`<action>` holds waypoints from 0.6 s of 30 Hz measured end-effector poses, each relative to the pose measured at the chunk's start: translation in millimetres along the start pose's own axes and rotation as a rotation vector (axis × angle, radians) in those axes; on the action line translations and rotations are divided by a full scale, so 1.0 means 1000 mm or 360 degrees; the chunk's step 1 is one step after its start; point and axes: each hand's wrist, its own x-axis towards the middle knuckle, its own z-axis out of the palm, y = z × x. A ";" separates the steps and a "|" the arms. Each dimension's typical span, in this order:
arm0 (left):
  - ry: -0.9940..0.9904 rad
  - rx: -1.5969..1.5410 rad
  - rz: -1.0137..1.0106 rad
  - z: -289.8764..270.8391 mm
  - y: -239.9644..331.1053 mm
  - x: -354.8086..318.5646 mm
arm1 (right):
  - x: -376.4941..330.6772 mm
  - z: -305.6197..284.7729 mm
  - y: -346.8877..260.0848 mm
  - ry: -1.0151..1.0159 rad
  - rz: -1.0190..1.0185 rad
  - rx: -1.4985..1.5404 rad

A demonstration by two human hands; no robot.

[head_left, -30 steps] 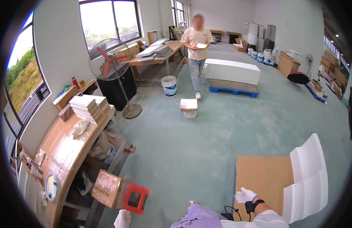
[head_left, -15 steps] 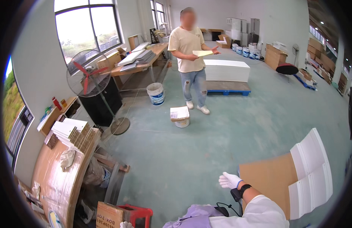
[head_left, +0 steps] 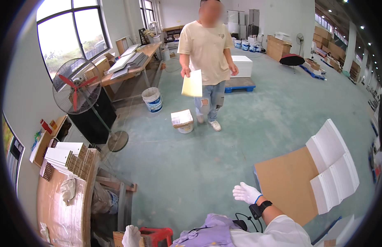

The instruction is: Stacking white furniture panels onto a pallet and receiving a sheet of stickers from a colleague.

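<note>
My right hand point(head_left: 246, 193), in a white glove with a blue cuff edge, is held out above the floor. Its fingers are stretched and nothing is in them. A black band with a device point(head_left: 260, 208) circles that wrist. At the lower edge my left hand point(head_left: 131, 236), also white-gloved, is raised with fingers extended, partly cut off by the frame. It appears beside a cardboard box point(head_left: 118, 238) and a red plastic stool point(head_left: 158, 235). Facing me, a person in a cream T-shirt point(head_left: 205, 53) holds a pale yellow sheet-like piece point(head_left: 192, 84) in one hand, hanging down.
A wrapped worktable point(head_left: 55, 203) on the left bears stacked white panels point(head_left: 67, 158) and a loose glove point(head_left: 68, 188). A pedestal fan point(head_left: 75, 85) and buckets point(head_left: 152, 100) stand beyond. White panels point(head_left: 331, 164) lie on a brown board point(head_left: 283, 181) at right.
The person has come closer, lowering the yellow piece from both hands to one. My left hand has risen further into view. My right hand stays extended while the view has shifted.
</note>
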 end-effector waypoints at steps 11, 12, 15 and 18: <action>0.0142 0.0044 -0.0056 0.002 0.010 0.005 | 0.029 0.119 -0.053 -0.0312 -0.0349 0.0078; 0.0490 0.0270 0.0032 0.012 0.012 -0.003 | 0.035 0.128 -0.059 -0.0315 -0.0467 -0.0012; 0.0242 0.0110 0.0006 -0.025 0.010 -0.004 | 0.053 0.169 -0.063 0.0178 -0.0821 -0.0537; 0.0416 0.0173 0.0030 -0.020 0.009 -0.017 | 0.070 0.173 -0.059 0.0467 -0.0942 -0.0637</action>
